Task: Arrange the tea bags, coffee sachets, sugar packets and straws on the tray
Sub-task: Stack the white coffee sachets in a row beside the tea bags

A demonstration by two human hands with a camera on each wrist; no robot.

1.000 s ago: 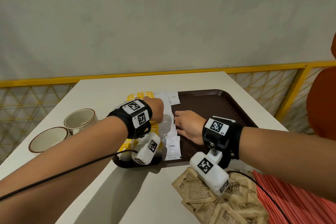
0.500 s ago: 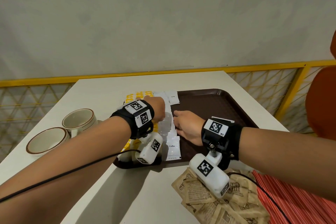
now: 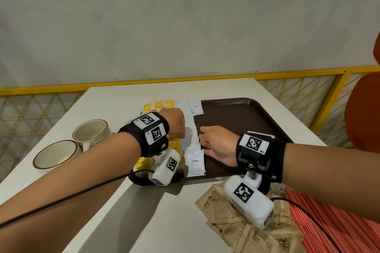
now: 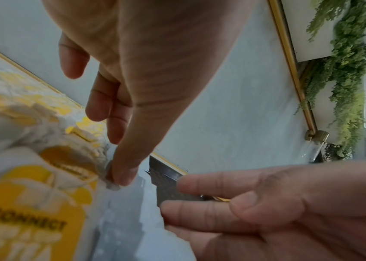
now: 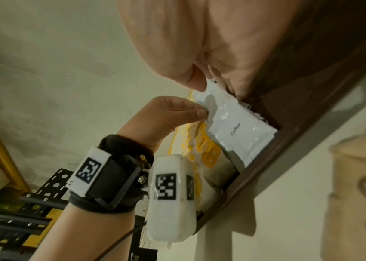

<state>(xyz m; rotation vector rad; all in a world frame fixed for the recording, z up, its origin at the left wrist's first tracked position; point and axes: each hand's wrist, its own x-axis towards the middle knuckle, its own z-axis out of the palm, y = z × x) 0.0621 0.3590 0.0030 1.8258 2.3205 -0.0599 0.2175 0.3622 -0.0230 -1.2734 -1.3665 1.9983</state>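
A column of white coffee sachets [image 3: 195,162] runs front to back on the left part of the brown tray [image 3: 236,121], with yellow tea bags [image 3: 158,106] beside it on the left. My left hand [image 3: 181,129] is over the column; its thumb and forefinger pinch the left edge of a coffee sachet [image 5: 240,134], as the right wrist view shows. The straight fingers of my right hand [image 3: 202,137] touch the column's right edge. Brown sugar packets [image 3: 246,230] and red straws [image 3: 339,222] lie on the table in front of the tray.
Two cream cups [image 3: 90,131] with brown rims stand on the white table at the left. A yellow railing [image 3: 308,72] runs behind the table, and an orange seat [image 3: 362,113] is at the right. The tray's right half is bare.
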